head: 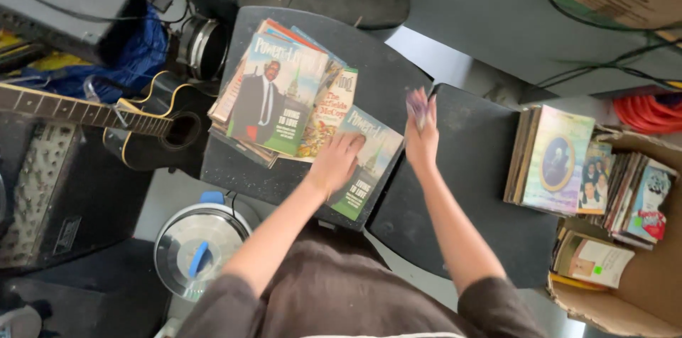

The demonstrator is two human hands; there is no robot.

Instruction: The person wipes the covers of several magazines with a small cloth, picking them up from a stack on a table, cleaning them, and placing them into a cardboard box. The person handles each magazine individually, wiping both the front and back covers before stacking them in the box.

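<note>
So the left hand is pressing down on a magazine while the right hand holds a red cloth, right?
Not quite. The head view shows the left hand flat on the magazine, but the right hand holds a small purple cloth, not a red one.

cluttered storage or music room: acoustic guitar (142,125), speaker cabinet (57,189), stacked magazines (280,93), cardboard box (639,288) of booklets, orange cable coil (650,112).

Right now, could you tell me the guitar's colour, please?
Black guitar with pale edging; head view.
</note>
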